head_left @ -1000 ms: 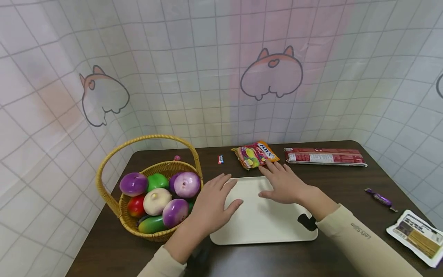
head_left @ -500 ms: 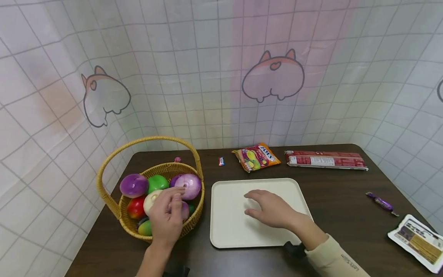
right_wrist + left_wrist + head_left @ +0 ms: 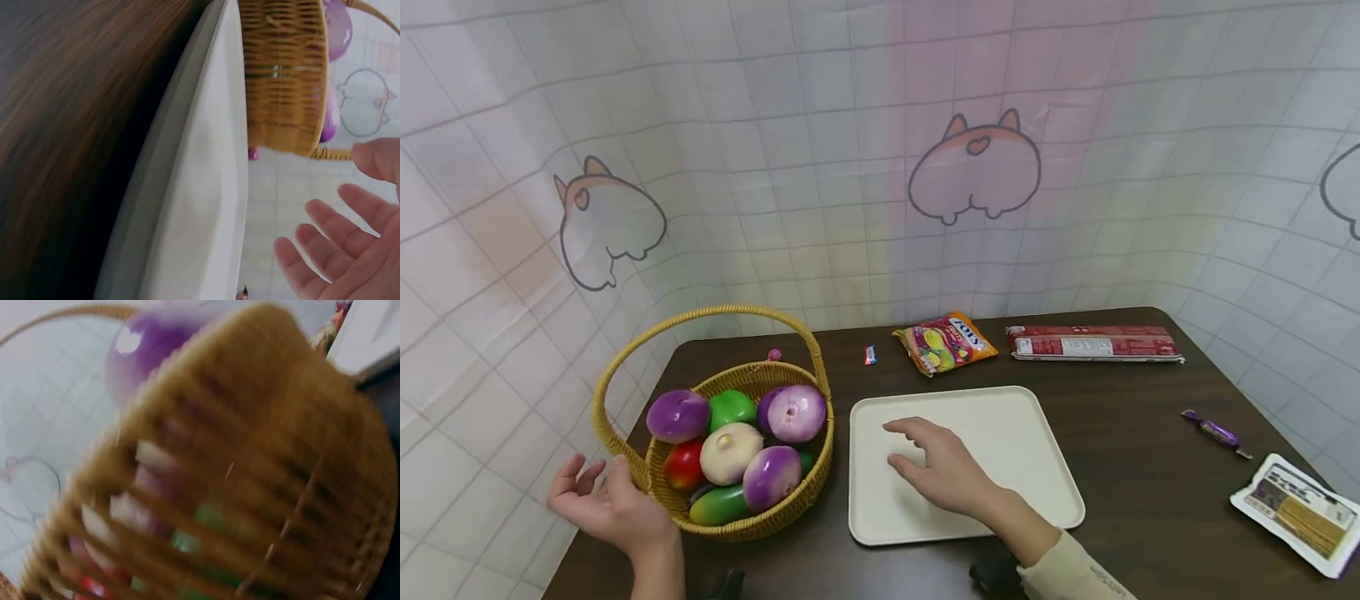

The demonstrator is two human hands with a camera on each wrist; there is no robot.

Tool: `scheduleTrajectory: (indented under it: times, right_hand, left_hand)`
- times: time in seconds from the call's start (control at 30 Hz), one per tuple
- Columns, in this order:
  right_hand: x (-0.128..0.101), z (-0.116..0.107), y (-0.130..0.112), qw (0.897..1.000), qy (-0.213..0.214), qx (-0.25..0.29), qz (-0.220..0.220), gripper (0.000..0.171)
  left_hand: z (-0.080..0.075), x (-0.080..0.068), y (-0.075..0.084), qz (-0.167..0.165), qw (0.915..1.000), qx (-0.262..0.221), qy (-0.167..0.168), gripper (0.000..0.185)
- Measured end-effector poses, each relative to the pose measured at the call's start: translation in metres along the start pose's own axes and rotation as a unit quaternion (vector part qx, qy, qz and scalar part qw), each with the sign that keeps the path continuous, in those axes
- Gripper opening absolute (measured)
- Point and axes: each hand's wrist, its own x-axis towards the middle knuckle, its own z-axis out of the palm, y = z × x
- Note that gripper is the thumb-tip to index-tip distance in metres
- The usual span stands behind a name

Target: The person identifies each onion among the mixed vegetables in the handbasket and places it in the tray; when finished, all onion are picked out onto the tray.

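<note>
- While my left hand (image 3: 601, 503) is hovering with relaxed fingers, grasping nothing, the wicker basket (image 3: 790, 500) is sitting just right of it.
- My right hand (image 3: 942, 472) is hovering released above the cream tray (image 3: 1037, 442).

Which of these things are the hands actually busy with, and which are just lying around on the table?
In use:
left hand beside the wicker basket of toy vegetables
right hand over the white tray

Lying about:
orange snack bag
red packet
purple candy
white packet
</note>
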Motion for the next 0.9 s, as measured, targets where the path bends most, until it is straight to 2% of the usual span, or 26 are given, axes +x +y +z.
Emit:
scheduleTrajectory:
  times: [0.03, 0.2, 0.3, 0.37, 0.43, 0.5, 0.57, 0.67, 0.8, 0.9]
  right_hand:
    - [0.002, 0.003, -0.003, 1.0, 0.001, 0.009, -0.004, 0.04]
    - [0.012, 0.015, -0.016, 0.999, 0.013, 0.039, -0.034, 0.039]
    - [0.017, 0.02, -0.025, 0.997, 0.019, 0.051, -0.054, 0.04]
    - [0.02, 0.023, -0.032, 0.995, 0.022, 0.064, -0.067, 0.04]
    - [0.023, 0.027, -0.038, 0.994, 0.024, 0.081, -0.076, 0.04]
    - [0.026, 0.032, -0.044, 0.991, 0.029, 0.103, -0.082, 0.04]
    - [0.03, 0.037, -0.051, 0.988, 0.031, 0.128, -0.086, 0.04]
    - [0.037, 0.046, -0.062, 0.983, 0.03, 0.157, -0.089, 0.04]
    - [0.045, 0.055, -0.074, 0.979, 0.038, 0.18, -0.091, 0.037]
    - [0.049, 0.06, -0.077, 0.978, 0.044, 0.179, -0.095, 0.036]
  left_hand:
    - [-0.002, 0.004, -0.001, -0.026, 0.9996, -0.005, -0.006, 0.034]
    - [-0.002, 0.013, -0.006, -0.086, 0.9931, 0.035, -0.072, 0.024]
    - [0.001, 0.018, -0.009, -0.13, 0.9833, 0.061, -0.112, 0.016]
    - [0.002, 0.022, -0.013, -0.171, 0.9712, 0.088, -0.14, 0.016]
    - [0.0, 0.026, -0.018, -0.21, 0.9543, 0.125, -0.172, 0.024]
    - [-0.004, 0.03, -0.024, -0.236, 0.9377, 0.163, -0.196, 0.034]
    - [-0.009, 0.033, -0.029, -0.249, 0.9277, 0.187, -0.206, 0.041]
    - [-0.016, 0.035, -0.034, -0.249, 0.9286, 0.192, -0.196, 0.043]
    - [-0.016, 0.032, -0.039, -0.237, 0.9428, 0.148, -0.182, 0.033]
    - [-0.012, 0.026, -0.041, -0.223, 0.9484, 0.125, -0.187, 0.023]
